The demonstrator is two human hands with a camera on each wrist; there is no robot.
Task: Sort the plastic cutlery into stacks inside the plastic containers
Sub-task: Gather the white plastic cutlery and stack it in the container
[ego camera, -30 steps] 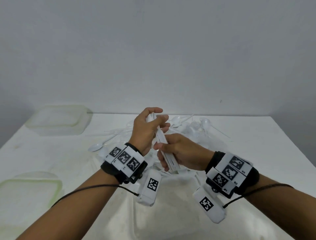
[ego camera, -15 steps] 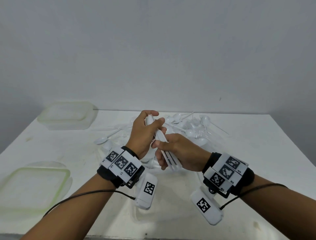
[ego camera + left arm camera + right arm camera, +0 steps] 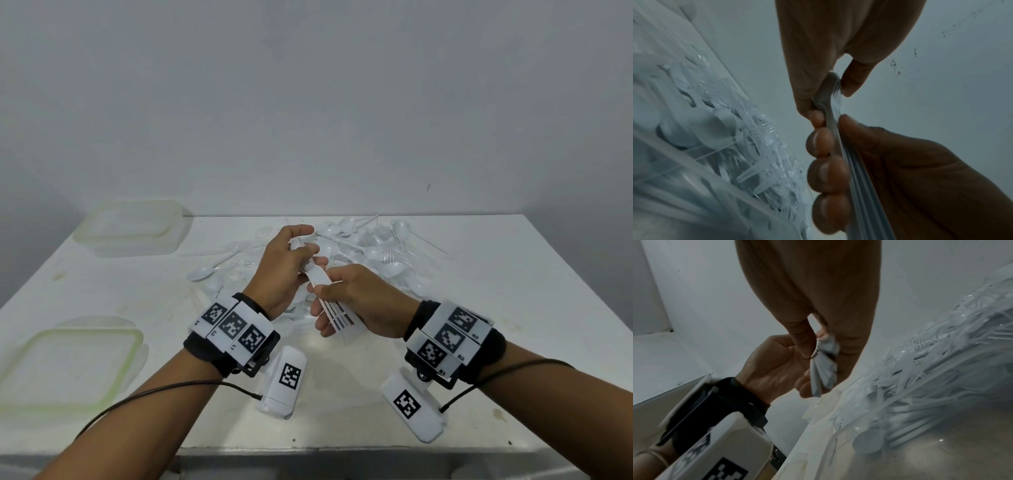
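A stack of white plastic forks (image 3: 337, 320) is held above the table between both hands. My right hand (image 3: 325, 308) grips the handle end, fingers curled round it (image 3: 828, 164). My left hand (image 3: 305, 250) pinches the tine end of the stack of forks (image 3: 835, 92) between thumb and fingers. The fork stack (image 3: 824, 369) fans slightly in the right wrist view. Behind the hands lies a loose pile of white spoons and forks (image 3: 380, 253). An empty clear container (image 3: 133, 229) stands at the far left, and another one (image 3: 68, 370) at the near left.
The white table (image 3: 513, 308) ends at a grey wall behind. The cutlery pile (image 3: 735, 146) spreads over clear plastic in the table's middle. Bare tabletop shows to the right and along the front edge (image 3: 342, 445).
Both hands have kept hold of the fork stack and come slightly nearer and lower. My left fingers have shifted at the tine end.
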